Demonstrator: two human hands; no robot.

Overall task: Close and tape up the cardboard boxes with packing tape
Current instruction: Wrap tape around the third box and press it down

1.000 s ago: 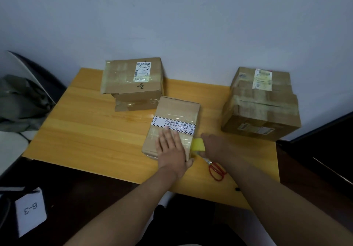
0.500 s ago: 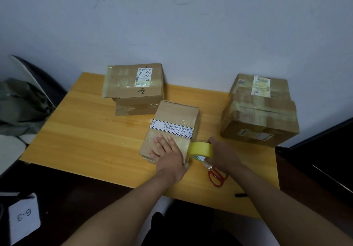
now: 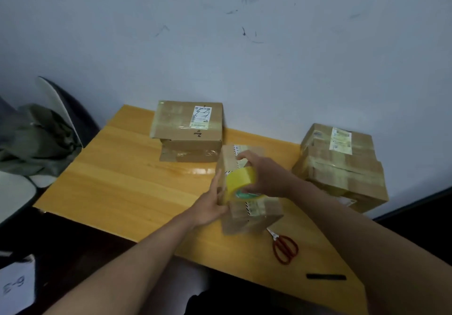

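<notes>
Scuffed pale wall backed a wooden table [image 3: 127,182] in the middle of the frame. At centre, the small cardboard box [image 3: 254,213] stood tilted, its long axis running from the near edge up toward the wall, one end raised. My left hand [image 3: 210,207] steadied its left face with straight fingers laid flat. My right hand [image 3: 265,176] curled around the yellow tape roll [image 3: 241,183], held against the box's upper face. Taped box stacks sat at upper centre [image 3: 188,128] and at right [image 3: 342,165], both apart from my box. Red-handled scissors [image 3: 283,246] lay just below-right of the box; a black marker [image 3: 326,277] lay near the table's lower-right edge. Bare tabletop extended left of centre.
</notes>
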